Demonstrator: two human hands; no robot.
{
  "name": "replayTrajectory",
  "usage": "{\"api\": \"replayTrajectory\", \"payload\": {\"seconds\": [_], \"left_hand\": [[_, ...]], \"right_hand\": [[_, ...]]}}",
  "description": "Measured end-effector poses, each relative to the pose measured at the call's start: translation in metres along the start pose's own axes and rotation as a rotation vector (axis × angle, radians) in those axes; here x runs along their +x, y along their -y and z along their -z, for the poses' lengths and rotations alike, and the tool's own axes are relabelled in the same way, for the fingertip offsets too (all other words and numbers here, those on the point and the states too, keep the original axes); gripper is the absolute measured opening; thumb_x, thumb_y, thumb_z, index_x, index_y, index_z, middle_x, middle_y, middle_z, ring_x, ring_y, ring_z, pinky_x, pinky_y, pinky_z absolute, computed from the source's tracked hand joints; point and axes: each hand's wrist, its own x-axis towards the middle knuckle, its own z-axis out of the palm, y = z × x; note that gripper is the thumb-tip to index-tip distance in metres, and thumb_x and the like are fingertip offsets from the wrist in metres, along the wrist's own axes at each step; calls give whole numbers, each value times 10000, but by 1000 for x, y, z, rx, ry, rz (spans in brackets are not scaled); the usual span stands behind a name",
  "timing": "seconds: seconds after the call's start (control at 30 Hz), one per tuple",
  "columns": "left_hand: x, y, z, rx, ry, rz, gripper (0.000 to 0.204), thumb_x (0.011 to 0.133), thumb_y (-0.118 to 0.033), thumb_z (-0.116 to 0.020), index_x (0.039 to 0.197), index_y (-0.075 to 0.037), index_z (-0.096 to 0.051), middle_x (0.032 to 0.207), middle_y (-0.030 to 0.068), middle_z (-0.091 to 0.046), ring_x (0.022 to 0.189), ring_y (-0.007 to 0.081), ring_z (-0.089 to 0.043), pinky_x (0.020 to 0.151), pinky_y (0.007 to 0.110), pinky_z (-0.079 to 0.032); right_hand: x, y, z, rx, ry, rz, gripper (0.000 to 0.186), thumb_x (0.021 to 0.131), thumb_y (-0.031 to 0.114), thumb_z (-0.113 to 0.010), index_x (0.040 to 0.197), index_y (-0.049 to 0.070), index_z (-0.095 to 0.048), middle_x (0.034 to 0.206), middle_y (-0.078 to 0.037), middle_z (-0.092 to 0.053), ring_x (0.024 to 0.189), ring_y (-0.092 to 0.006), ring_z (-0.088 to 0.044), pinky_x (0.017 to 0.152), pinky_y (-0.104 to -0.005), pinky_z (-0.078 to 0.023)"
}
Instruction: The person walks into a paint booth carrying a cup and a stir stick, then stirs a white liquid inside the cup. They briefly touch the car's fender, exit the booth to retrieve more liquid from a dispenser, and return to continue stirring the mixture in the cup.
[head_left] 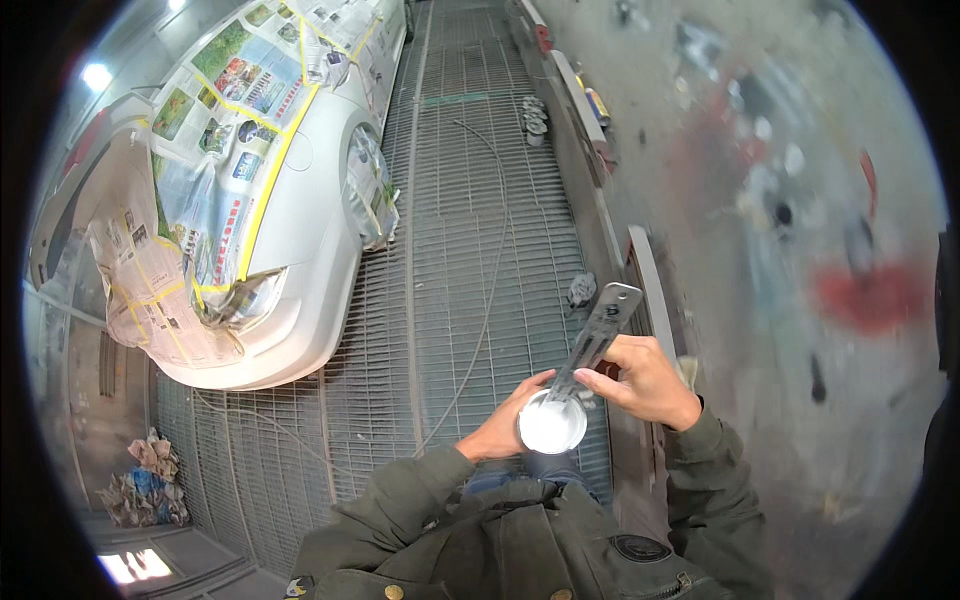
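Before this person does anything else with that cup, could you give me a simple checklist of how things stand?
1. Cup held by the left hand: ok.
2. Slotted strip gripped in the right hand: ok.
3. White contents evenly mixed: cannot tell.
4. Hands covered: not ok; both are bare.
5. Floor grating free of trip lines: not ok; a thin hose or cable lies on it.
6. Paper taped over part of the car: ok.

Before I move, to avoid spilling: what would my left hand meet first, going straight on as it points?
Beyond the cup it holds, your left hand would probably meet the metal strip in your right hand, though relative height is unclear.
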Motion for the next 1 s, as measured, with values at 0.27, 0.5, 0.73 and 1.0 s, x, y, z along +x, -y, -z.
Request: {"api": "replayTrajectory", "payload": {"seconds": [0.27, 0.5, 0.73, 1.0], "left_hand": [[129, -10, 171, -261, -257, 48, 998, 651, -86, -927, 1506, -70, -412, 1460, 93, -529, 1369, 229, -495, 1155, 414, -392], [264, 7, 355, -276, -348, -53, 904, 650, -59, -911, 1436, -66, -465, 1406, 82, -563, 1325, 223, -523, 1119, 382, -411], [377, -30, 524, -198, -433, -72, 863, 667, -111, -916, 1409, -63, -478, 1353, 76, -576, 1271, 194, -545, 1084, 360, -429], [524, 8, 670, -315, -585, -180, 902, 661, -107, -901, 1449, -51, -465, 1382, 99, -560, 1288, 225, -540, 1093, 357, -414]], "right_hand": [[249, -30, 58, -195, 51, 356, 110, 881, 112, -749, 878, 24, -682, 715, -106, -626, 600, -286, -609, 538, -379, -465], [437, -85, 56, -216, 63, 348, 96, 867, 90, -760, 882, 13, -704, 700, -119, -659, 590, -289, -629, 558, -384, -486], [625, -124, 94, -252, -60, 305, 114, 860, 85, -767, 877, -9, -705, 736, -127, -690, 596, -292, -641, 579, -370, -481], [854, -219, 130, -180, -18, 369, 103, 889, 57, -736, 896, -13, -661, 732, -116, -685, 606, -269, -659, 564, -347, -484]]}}
